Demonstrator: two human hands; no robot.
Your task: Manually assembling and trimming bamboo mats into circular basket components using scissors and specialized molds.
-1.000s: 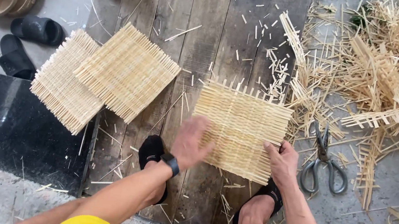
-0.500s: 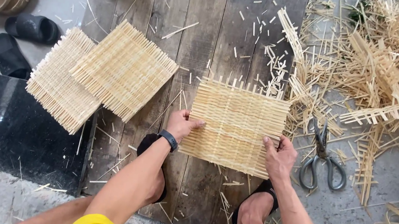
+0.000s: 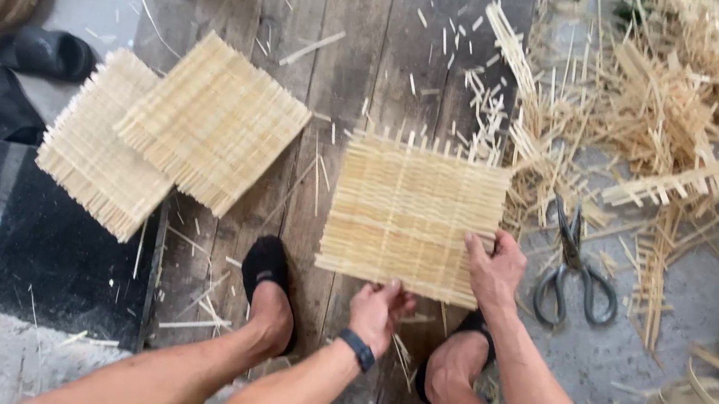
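The left hand (image 3: 377,312) has slid from the woven bamboo mat's (image 3: 414,214) left edge to its near edge at centre frame, fingers curled on it, while the right hand (image 3: 492,269) pinches the lower right corner.

My hands on the woven mat (image 3: 414,214) near edge, scissors (image 3: 577,270) just right, two stacked mats (image 3: 172,133) left on the floor (image 3: 342,59)

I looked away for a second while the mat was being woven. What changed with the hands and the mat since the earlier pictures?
The left hand slid off the top of the woven mat, past its left edge, down to the near edge, where its fingers now touch the strip ends. The right hand stayed gripping the mat's near right corner. The mat, the two finished mats to the left and the scissors lie as before.
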